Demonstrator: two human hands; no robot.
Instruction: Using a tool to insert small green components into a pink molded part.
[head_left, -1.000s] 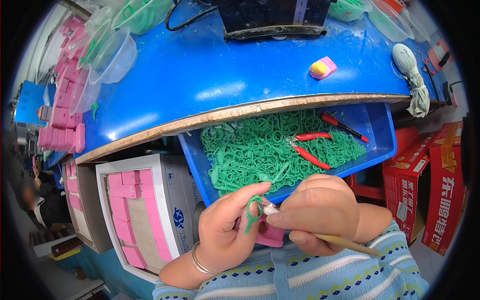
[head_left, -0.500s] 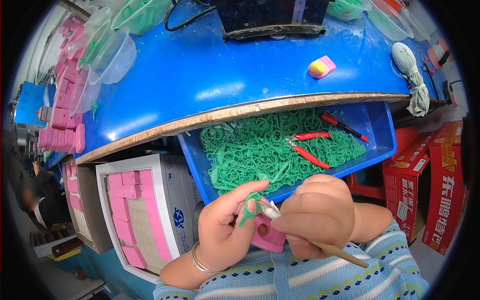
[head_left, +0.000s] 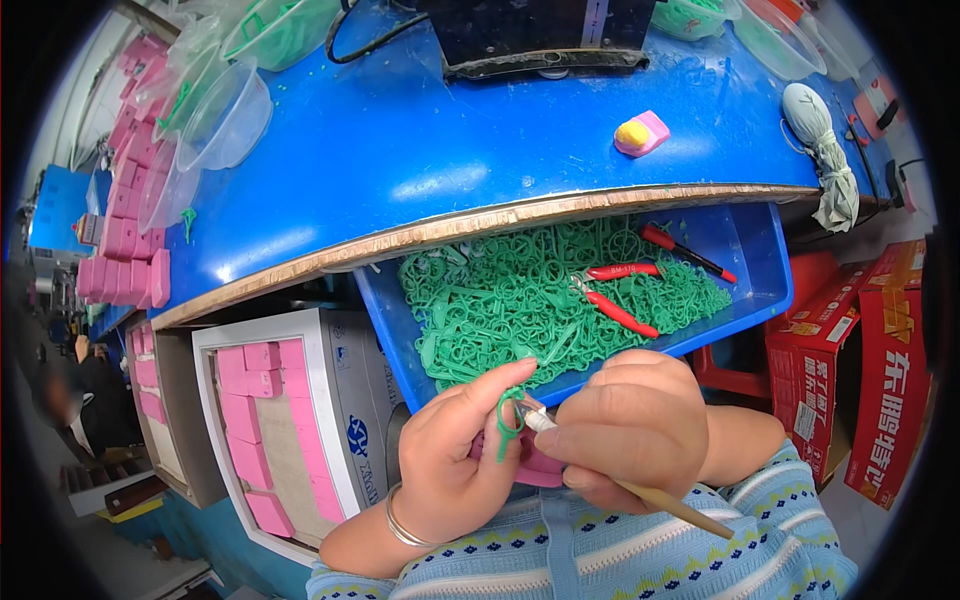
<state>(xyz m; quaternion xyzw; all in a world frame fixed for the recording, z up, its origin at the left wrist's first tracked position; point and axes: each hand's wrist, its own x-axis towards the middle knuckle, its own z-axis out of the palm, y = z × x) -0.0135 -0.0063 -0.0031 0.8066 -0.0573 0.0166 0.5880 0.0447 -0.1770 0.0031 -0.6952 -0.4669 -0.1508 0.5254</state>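
Note:
My left hand [head_left: 445,455] pinches a small green ring-shaped piece [head_left: 510,418] between thumb and fingers. A pink block [head_left: 541,470] lies partly hidden beneath that hand, close to the ring. My right hand [head_left: 635,425] is closed round a slim tool with a pale wooden handle [head_left: 682,508]. White wrapping covers its neck, and the thin tip points at the ring; whether it touches cannot be made out. Just beyond my hands, a blue tray [head_left: 382,330] holds a heap of green ring-shaped pieces [head_left: 500,330], with red-handled pliers [head_left: 622,312] and a red-and-black marker [head_left: 690,253] on top.
The blue worktop [head_left: 400,150] overhangs the tray's far side. A pink block with a yellow lump [head_left: 640,133] sits on it. At left stands a box of pink blocks [head_left: 240,410], at right red cartons [head_left: 815,330]. Clear plastic bowls [head_left: 228,115] stand far left.
The green ring has turned slightly in my left fingers, and the tool's tip has shifted against it. The pink block has tilted or slid, so its hole no longer shows.

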